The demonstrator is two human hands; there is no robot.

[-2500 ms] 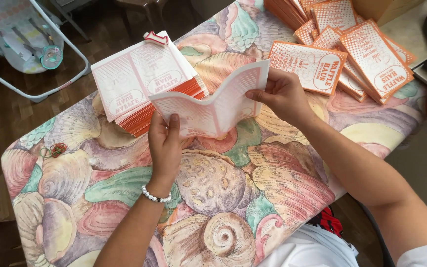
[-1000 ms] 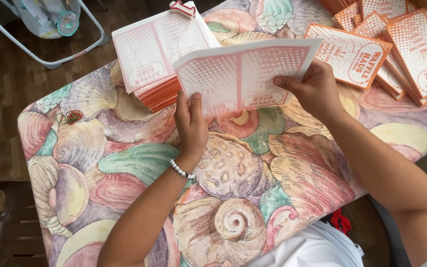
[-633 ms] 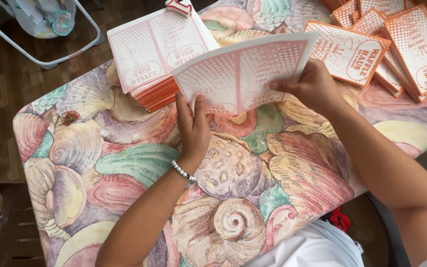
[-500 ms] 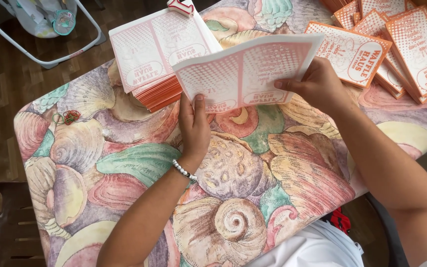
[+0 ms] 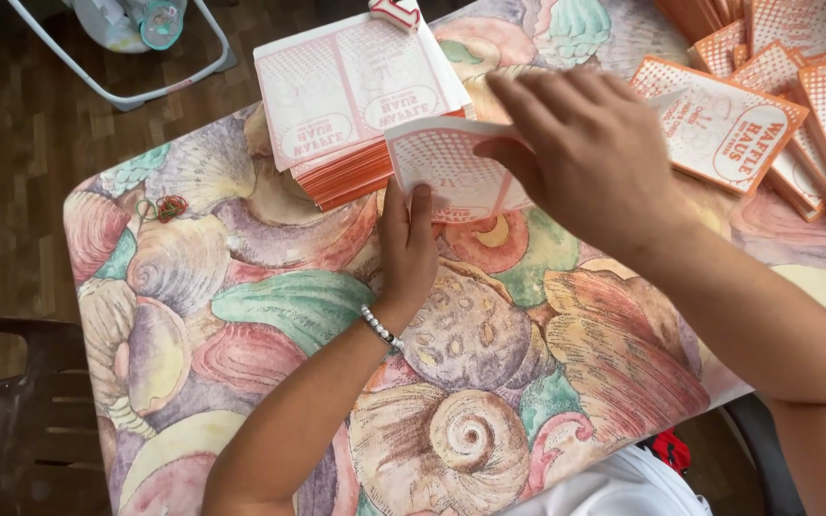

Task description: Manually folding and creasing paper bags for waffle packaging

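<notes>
A flat orange-and-white paper sheet (image 5: 446, 167) lies over the table with the seashell-patterned cloth (image 5: 270, 306). My left hand (image 5: 408, 244), with a bead bracelet at the wrist, pins its lower left part with thumb and fingers. My right hand (image 5: 585, 153) lies on top of the sheet's right half, fingers bent over it, and hides most of that half. Just left of the sheet stands a thick stack of unfolded sheets (image 5: 351, 100) of the same kind.
Folded orange-and-white paper pieces (image 5: 748, 119) lie fanned out at the table's far right. A small red-and-white item (image 5: 396, 11) sits on the stack's far edge. Rubber bands (image 5: 163, 206) lie near the left edge. A dark chair (image 5: 11, 401) and a white frame (image 5: 126, 57) stand on the wood floor.
The sheet, held up and spread between both hands earlier, has come down toward the table and my right hand has swept left over it, folding it in.
</notes>
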